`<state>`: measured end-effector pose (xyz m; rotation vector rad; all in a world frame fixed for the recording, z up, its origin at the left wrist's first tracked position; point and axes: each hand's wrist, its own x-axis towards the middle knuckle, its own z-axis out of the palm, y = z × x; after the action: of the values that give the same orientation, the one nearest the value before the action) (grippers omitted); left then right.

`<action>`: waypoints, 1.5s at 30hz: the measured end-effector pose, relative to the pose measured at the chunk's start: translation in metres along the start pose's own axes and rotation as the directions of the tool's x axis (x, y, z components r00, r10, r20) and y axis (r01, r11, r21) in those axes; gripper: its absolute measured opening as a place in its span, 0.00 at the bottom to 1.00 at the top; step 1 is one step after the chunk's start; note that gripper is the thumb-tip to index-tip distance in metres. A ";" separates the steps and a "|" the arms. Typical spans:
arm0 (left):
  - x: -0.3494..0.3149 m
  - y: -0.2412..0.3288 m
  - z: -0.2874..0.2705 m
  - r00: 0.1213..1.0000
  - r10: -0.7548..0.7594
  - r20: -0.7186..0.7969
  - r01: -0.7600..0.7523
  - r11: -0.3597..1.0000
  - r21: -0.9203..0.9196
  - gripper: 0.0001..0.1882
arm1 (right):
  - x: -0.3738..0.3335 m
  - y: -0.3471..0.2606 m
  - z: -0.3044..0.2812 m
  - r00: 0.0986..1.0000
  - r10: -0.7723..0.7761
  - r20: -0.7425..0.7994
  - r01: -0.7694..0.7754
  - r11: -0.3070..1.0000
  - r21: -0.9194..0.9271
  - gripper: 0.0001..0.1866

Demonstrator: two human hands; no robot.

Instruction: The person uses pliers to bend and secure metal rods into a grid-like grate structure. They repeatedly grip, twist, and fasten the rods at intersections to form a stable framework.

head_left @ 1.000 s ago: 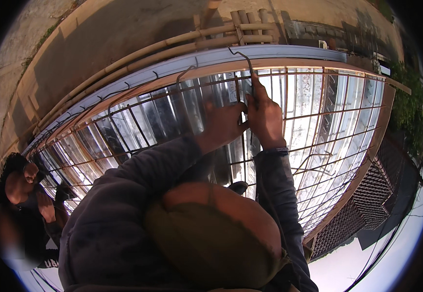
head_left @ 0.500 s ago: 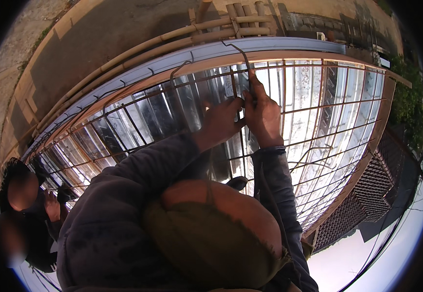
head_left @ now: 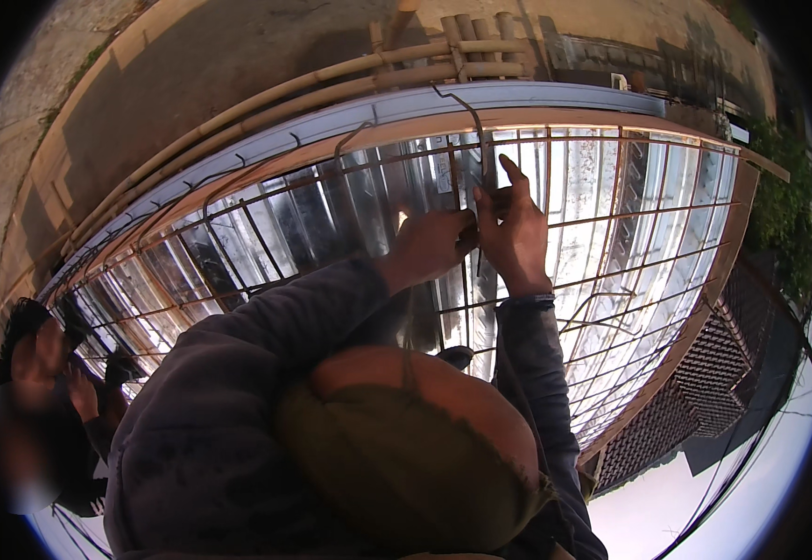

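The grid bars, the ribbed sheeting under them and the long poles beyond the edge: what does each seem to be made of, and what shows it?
Grid bars: probably steel, dull, judging by their thin rust-brown lengths.
Ribbed sheeting: likely bare or galvanised metal, shiny, given its bright glare.
Long poles: apparently bamboo, matte; they look round and tan, though plain wood is possible.

The right hand [head_left: 515,233] has released its upper finger from the bent rod [head_left: 477,117]: previously extended along the rod, the finger now stands apart from it, toward the mesh's [head_left: 549,168] right edge.
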<state>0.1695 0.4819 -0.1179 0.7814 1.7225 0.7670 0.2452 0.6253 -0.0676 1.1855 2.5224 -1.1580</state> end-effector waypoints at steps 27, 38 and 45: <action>-0.057 0.196 -0.181 0.806 0.336 0.488 -0.287 0.942 -0.175 0.30 | -0.166 -0.035 -0.273 0.945 -0.193 -0.264 0.277 0.901 0.333 0.16; -0.123 0.215 -0.128 0.624 0.071 0.778 -0.062 0.997 -0.042 0.32 | -0.223 0.012 -0.247 0.997 -0.054 0.050 0.002 0.696 0.718 0.22; -0.146 0.184 -0.147 0.885 0.389 0.258 -0.466 0.767 0.442 0.22 | -0.240 0.006 -0.242 0.993 -0.003 0.115 -0.103 0.427 0.899 0.22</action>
<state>0.0876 0.4536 0.1457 1.5945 1.6315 0.5389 0.4612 0.6484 0.1944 1.2438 1.6310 -2.6505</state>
